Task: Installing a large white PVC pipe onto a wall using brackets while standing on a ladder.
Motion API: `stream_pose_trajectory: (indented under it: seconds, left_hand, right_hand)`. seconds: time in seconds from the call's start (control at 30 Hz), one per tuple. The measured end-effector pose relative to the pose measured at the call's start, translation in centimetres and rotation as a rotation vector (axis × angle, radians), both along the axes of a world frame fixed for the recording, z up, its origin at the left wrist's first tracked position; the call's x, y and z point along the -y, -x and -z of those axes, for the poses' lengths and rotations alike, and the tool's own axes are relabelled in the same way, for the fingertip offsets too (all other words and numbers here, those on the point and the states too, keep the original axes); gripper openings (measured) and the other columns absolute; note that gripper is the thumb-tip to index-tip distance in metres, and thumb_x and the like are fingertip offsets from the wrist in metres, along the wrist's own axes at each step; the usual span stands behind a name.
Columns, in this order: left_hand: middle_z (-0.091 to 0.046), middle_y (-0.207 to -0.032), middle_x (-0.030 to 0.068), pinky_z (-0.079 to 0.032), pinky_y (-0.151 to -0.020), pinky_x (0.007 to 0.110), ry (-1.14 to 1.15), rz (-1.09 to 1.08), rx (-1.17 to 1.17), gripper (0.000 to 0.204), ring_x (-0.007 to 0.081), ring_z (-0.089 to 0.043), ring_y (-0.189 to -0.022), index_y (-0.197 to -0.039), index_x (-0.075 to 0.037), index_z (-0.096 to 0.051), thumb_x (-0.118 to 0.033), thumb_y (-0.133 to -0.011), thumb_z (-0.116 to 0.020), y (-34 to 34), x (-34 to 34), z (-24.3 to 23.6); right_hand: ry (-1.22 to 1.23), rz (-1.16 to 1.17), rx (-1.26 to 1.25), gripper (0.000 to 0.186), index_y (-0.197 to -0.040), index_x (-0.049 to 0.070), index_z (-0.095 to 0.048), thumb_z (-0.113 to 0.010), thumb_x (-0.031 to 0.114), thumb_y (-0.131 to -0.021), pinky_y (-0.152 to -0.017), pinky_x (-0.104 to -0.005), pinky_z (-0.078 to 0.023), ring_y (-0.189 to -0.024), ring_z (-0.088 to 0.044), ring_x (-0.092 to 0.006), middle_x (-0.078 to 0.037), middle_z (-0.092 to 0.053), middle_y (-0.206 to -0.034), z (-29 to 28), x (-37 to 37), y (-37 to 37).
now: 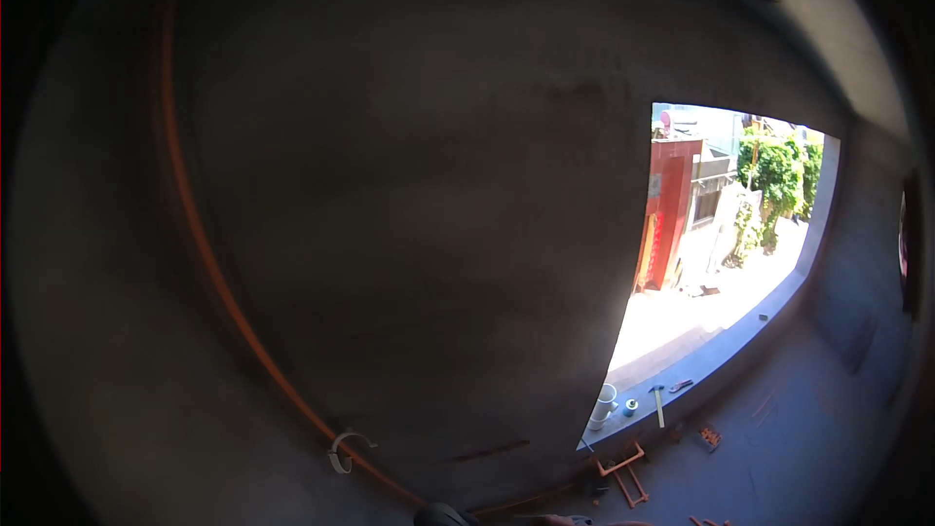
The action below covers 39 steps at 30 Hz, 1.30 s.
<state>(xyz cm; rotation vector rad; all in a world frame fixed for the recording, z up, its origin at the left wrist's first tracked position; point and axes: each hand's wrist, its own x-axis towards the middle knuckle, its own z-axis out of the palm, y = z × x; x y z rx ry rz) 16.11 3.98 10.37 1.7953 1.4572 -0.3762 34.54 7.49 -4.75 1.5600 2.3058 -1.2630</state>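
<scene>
A thin skin-toned sliver at the lower edge, right of centre, appears to be my right hand (557, 520). Its fingers are cut off by the frame, and a small greyish piece (581, 521) shows beside it. Left of it a dark grey rounded shape (443, 514) rises into view; I cannot make out what it is. My left hand does not show. An orange pipe (209, 253) runs down along the grey wall and curves to the lower edge near that shape. A white curved strip (340, 456) sits by the pipe's lower part.
At the right is a bright window opening with a pale sill (721, 351). On the sill stand a white cylindrical container (603, 403), a small blue-and-white roll (631, 407), a hammer (659, 403) and a small hand tool (681, 386). Orange pipe pieces (628, 472) and orange fittings (710, 439) lie below.
</scene>
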Motion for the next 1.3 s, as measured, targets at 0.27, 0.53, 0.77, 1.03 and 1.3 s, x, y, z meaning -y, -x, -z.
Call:
stream_pose_trajectory:
  seconds: [0.27,0.53,0.77,1.03,1.3]
  left_hand:
    - [-0.066,-0.114,0.0082,-0.048,-0.091,0.045,-0.05,0.018,0.015,0.042,0.0311,-0.062,-0.106,-0.109,-0.02,-0.069,-0.048,-0.09,-0.044,0.3,0.5,1.0]
    - [-0.066,-0.114,0.0105,-0.049,-0.089,0.047,-0.042,-0.047,-0.008,0.045,0.0321,-0.063,-0.104,-0.11,-0.019,-0.069,-0.049,-0.09,-0.043,-0.4,1.6,-5.9]
    - [-0.064,-0.119,0.0112,-0.047,-0.092,0.037,0.016,-0.118,0.152,0.05,0.0289,-0.06,-0.111,-0.119,-0.035,-0.063,-0.066,-0.082,-0.052,1.1,1.6,-3.3]
    - [-0.066,-0.114,0.0117,-0.049,-0.088,0.043,-0.049,-0.048,0.055,0.042,0.03,-0.063,-0.105,-0.111,-0.026,-0.068,-0.053,-0.086,-0.048,0.9,1.7,-3.9]
    - [-0.067,-0.11,0.0111,-0.051,-0.087,0.045,-0.087,0.024,0.042,0.037,0.0313,-0.064,-0.102,-0.108,-0.022,-0.069,-0.043,-0.088,-0.045,0.8,1.9,-3.7]
  right_hand:
    - [0.033,0.197,-0.362,0.026,-0.07,0.013,-0.068,-0.061,0.033,-0.083,-0.071,-0.0417,-0.051,-0.066,-0.063,-0.025,-0.007,-0.068,-0.074,14.0,-1.1,-0.1]
    - [-0.7,-1.139,0.095,0.028,-0.066,0.022,-0.066,-0.053,0.041,-0.081,-0.095,-0.0442,-0.041,-0.066,-0.061,-0.0192,0.0,-0.067,-0.07,11.7,-1.5,-1.1]
    - [-0.67,-0.847,-0.129,0.021,-0.063,0.021,-0.066,-0.056,0.034,-0.076,-0.079,-0.0398,-0.047,-0.067,-0.062,-0.0197,-0.001,-0.067,-0.071,4.3,-0.1,-1.8]
    - [-0.647,-0.611,-0.268,0.016,-0.062,0.02,-0.067,-0.059,0.03,-0.072,-0.067,-0.037,-0.052,-0.068,-0.063,-0.0203,-0.001,-0.068,-0.072,2.9,-0.7,-1.5]
    - [-0.655,-0.667,-0.281,0.017,-0.065,0.021,-0.068,-0.059,0.032,-0.074,-0.068,-0.038,-0.052,-0.07,-0.063,-0.0211,-0.001,-0.068,-0.073,5.7,-1.2,-1.9]
